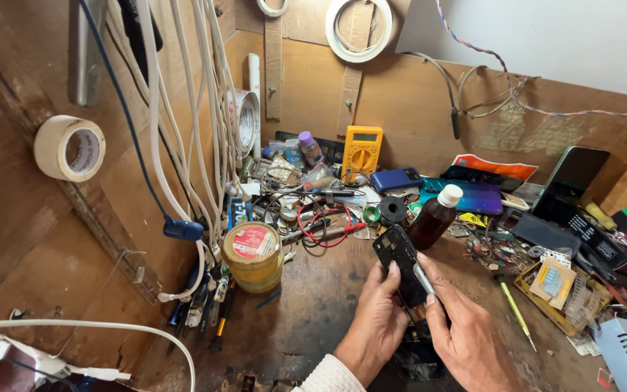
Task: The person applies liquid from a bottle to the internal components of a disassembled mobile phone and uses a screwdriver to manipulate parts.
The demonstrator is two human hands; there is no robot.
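My left hand (377, 319) grips the lower left side of an opened black phone (399, 261) held upright above a dark wooden bench (313, 305). My right hand (466, 334) pinches a slim metal tool (424, 278) whose tip rests on the phone's right edge. A dark brown bottle with a white cap (435, 216) stands just behind the phone, to its right.
A round yellow tin (253, 255) stands to the left. A yellow multimeter (361, 150), red test leads (321, 221), several phones (466, 194) and small parts crowd the back. A green screwdriver (517, 312) and a parts tray (556, 290) lie right. White cables (197, 109) and tape rolls (70, 148) hang left.
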